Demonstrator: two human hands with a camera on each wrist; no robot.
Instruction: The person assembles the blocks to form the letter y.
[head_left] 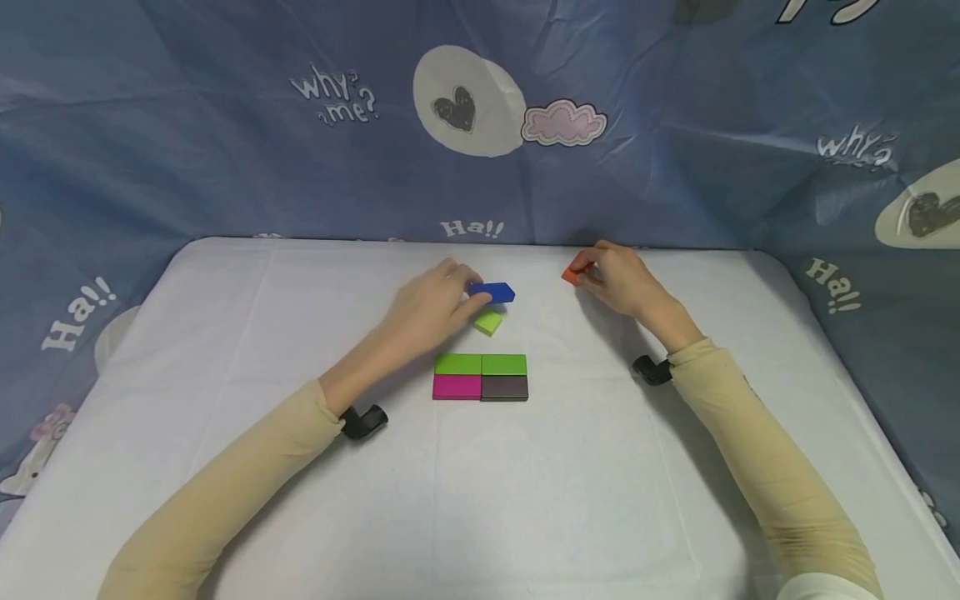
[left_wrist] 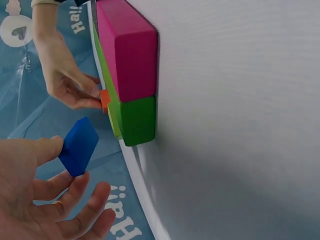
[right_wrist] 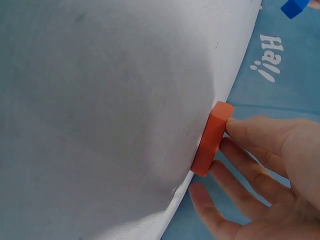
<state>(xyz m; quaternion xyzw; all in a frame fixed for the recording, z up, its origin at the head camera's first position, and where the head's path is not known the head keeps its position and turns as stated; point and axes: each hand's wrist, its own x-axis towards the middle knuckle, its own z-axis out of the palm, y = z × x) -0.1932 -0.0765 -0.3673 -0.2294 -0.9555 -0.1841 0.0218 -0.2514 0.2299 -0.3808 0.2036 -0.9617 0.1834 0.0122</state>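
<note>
From the head, the left hand (head_left: 431, 308) pinches a blue block (head_left: 492, 292) just above a lime block (head_left: 488, 322) on the worktop (head_left: 225, 350), while the right hand (head_left: 618, 279) pinches an orange block (head_left: 572, 272); the left wrist shows fingers (left_wrist: 47, 150) holding blue (left_wrist: 78, 146); the right wrist shows fingers (right_wrist: 250, 131) gripping orange (right_wrist: 212, 144).

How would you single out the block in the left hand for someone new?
On the white table, look just beyond the four-block rectangle. The left hand pinches a blue block above a small lime block. It is the only blue piece.
</note>
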